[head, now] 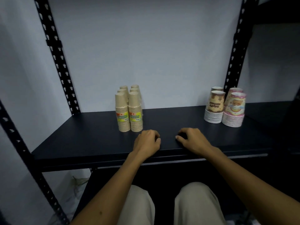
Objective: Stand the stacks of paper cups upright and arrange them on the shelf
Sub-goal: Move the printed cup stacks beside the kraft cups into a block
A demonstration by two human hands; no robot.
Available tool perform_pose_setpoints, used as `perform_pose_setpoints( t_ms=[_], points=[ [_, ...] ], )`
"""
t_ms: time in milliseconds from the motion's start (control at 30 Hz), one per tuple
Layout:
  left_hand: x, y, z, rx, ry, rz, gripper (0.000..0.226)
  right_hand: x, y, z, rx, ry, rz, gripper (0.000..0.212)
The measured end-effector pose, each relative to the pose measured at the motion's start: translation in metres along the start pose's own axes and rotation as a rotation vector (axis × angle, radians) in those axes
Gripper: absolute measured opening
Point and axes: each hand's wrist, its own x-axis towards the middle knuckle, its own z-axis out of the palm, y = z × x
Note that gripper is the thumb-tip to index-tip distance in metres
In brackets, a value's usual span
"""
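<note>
Seen from above and behind, looking forward and down at a black metal shelf board [97, 143] framed by black perforated uprights [56, 51] against a pale wall.

At left of centre on the board: 6 tall stacks of plain beige paper cups [129, 109], upside down with bases on top, packed in 2 touching columns running from front to back, the 2 front stacks banded with yellow and green labels. Long axes vertical, already upright.

Just in front of these, slightly right: left hand [146, 141], knuckles up, fingers curled loosely under, holding nothing, resting on the board near its front edge. Nearest to the beige stacks, which lie forward and a little left of its knuckles, close but apart.

Beside it, with a small gap: right hand [191, 140], same pose, fingers bent, thumb pointing toward the left hand, also holding nothing.

Far right, toward the back corner: 4 shorter stacks of printed paper cups, 2 brown-patterned [214, 108] and 2 pink-patterned [234, 109], upright, touching in pairs. Well apart from the right hand, forward and to its right.

No stack visibly lying on its side; task judged essentially complete, with any coming move likely only a nudge to tidy.
</note>
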Motion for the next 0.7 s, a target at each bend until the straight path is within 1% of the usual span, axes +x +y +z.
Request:
perform_pose_setpoints(
  t_ms=[233,333,467,533,567,700],
  points=[
    [0.041,0.055,0.041,-0.087,-0.076,0.113,0.027,-0.026,0.072,-0.040,-0.006,0.196,0.169,0.022],
    [0.064,0.075,0.060,-0.132,-0.101,0.137,0.028,-0.030,0.100,-0.053,0.017,0.324,0.250,0.019],
    [0.094,0.098,0.083,-0.155,-0.128,0.171,0.033,-0.031,0.133,-0.069,0.123,0.533,0.354,0.014],
    [0.108,0.107,0.094,-0.163,-0.128,0.177,0.036,-0.029,0.147,-0.077,0.195,0.618,0.417,0.021],
    [0.115,0.111,0.099,-0.181,-0.127,0.181,0.039,-0.028,0.154,-0.081,0.229,0.630,0.445,0.029],
    [0.139,0.127,0.113,-0.365,-0.124,0.159,0.060,-0.012,0.176,-0.090,0.343,0.532,0.519,0.069]
  ],
)
